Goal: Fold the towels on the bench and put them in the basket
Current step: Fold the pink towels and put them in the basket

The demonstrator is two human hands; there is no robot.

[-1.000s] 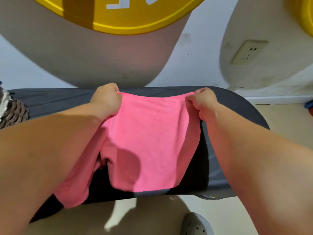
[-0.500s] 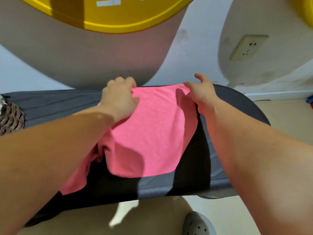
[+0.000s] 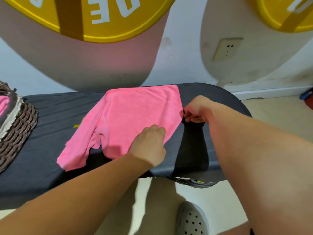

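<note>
A pink towel point(image 3: 135, 116) lies spread on the dark grey bench point(image 3: 50, 116), its left side bunched and hanging toward the near edge. On the towel's near right part sits my left hand point(image 3: 149, 145), fingers curled down into the cloth. My right hand point(image 3: 196, 111) is at the towel's right edge, with fingertips and thumb pinching it. The woven brown basket point(image 3: 15, 129) stands at the bench's left end with something pink inside.
A white wall with a socket point(image 3: 227, 49) runs behind the bench. A large yellow-rimmed pale shape point(image 3: 101, 65) stands against it. Near my feet, a grey perforated shoe point(image 3: 191, 219) is on the beige floor.
Both hands let go of the towel's far edge, which now lies flat on the bench. My left hand came back to the near right part and my right hand to the right edge.
</note>
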